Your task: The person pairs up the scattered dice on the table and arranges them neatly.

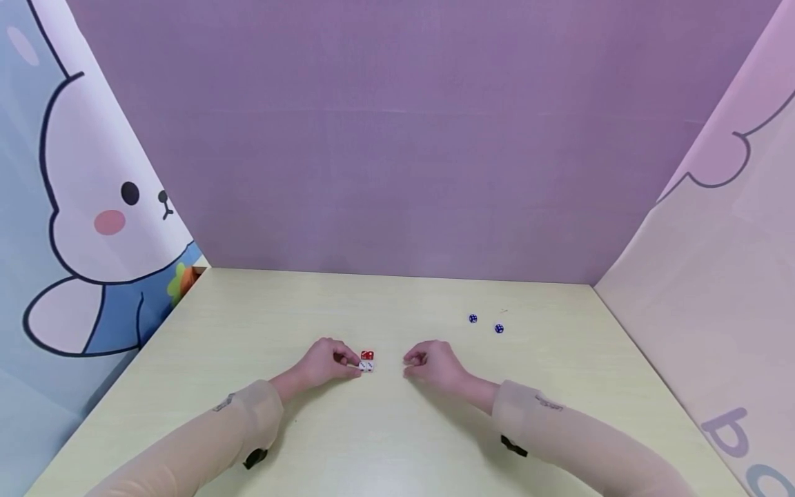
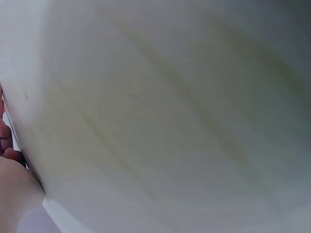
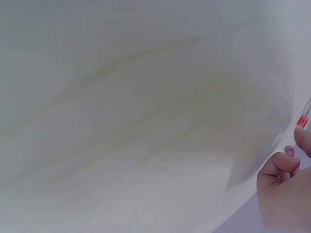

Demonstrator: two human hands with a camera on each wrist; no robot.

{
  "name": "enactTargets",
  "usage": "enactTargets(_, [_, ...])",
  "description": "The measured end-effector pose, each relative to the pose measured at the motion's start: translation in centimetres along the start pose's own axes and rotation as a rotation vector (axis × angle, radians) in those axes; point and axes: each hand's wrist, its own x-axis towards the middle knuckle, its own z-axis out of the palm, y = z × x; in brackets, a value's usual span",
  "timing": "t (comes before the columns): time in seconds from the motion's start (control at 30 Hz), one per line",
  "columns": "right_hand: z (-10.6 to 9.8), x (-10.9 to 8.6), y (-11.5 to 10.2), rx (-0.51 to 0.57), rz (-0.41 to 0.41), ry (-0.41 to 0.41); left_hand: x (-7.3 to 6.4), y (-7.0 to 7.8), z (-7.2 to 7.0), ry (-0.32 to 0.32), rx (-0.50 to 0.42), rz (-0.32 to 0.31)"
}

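Observation:
Two white dice (image 1: 370, 367) sit side by side near the middle of the table. Just above them in the head view shows a red block of one or two dice (image 1: 368, 355); whether it lies on top or behind, I cannot tell. My left hand (image 1: 328, 361) pinches the left white die between thumb and forefinger. My right hand (image 1: 438, 364) hovers a little to the right of the dice, fingers loosely bent and holding nothing. In the right wrist view, the right hand (image 3: 286, 194) fills the lower right corner, with red dice (image 3: 302, 121) beyond its thumb.
Two blue dice, a left one (image 1: 473, 318) and a right one (image 1: 499, 328), lie farther back on the right of the pale table (image 1: 373, 442). A purple panel (image 1: 397, 152) rises behind the table, and printed cloths hang at both sides.

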Motion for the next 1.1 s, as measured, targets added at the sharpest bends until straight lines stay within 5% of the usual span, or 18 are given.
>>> enactTargets(0.5, [-7.3,-0.6,6.3,-0.087,0.19,0.236,-0.1,0.0,0.0,-0.004,0.004,-0.018])
enactTargets(1.1, [-9.6,1.5,9.2,-0.108,0.3,0.283,0.0,-0.2,0.1,0.001,-0.009,-0.019])
